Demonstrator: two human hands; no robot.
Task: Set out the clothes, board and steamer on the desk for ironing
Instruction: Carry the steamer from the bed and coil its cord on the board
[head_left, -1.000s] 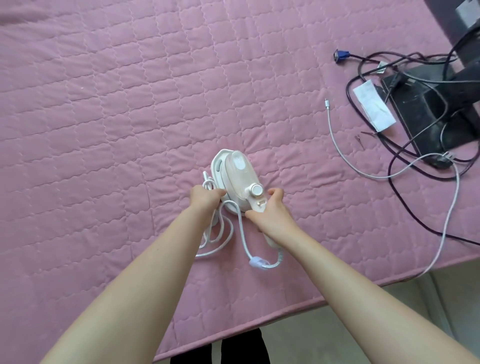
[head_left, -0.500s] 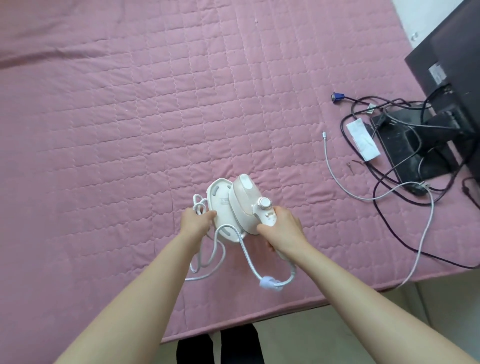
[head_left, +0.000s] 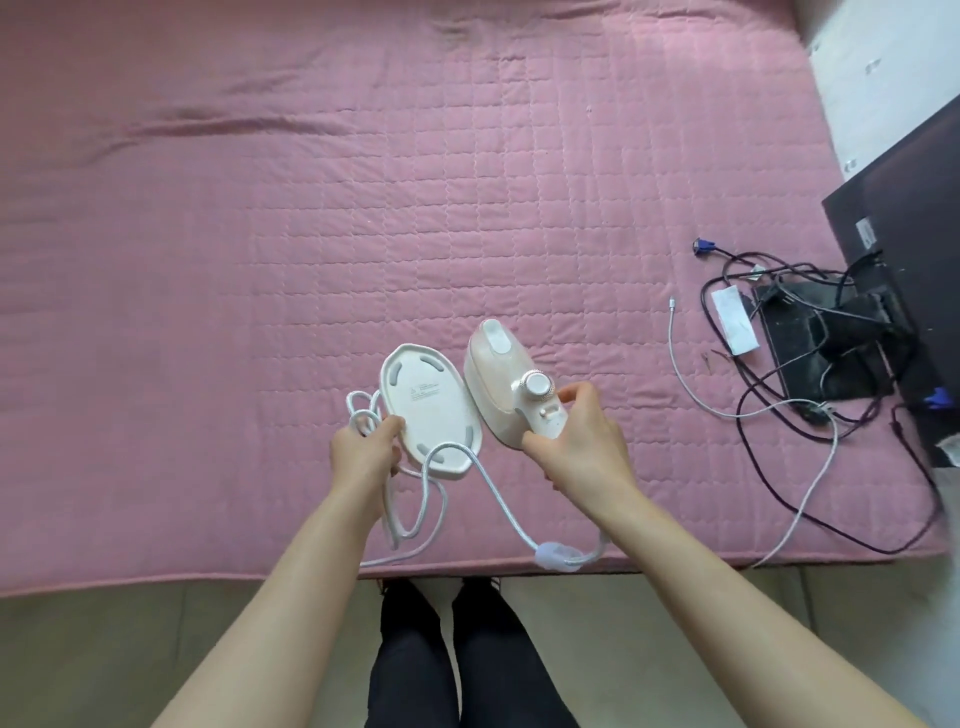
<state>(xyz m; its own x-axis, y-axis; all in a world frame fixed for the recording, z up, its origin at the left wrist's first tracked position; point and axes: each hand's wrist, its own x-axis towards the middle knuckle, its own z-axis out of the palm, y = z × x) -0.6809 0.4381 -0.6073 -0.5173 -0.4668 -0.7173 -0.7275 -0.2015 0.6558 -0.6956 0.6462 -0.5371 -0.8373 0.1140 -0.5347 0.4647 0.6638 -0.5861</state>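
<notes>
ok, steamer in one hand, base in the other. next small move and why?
Probably flip the base and set it down on the pink quilt. The left hand holds it by its edge, underside pads and label facing the camera, while the right hand grips the steamer beside it. Mind the cord, which crosses the base's lower end.

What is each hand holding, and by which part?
The right hand grips the steamer by its handle; the left hand holds the base by its near edge, with cord.
</notes>
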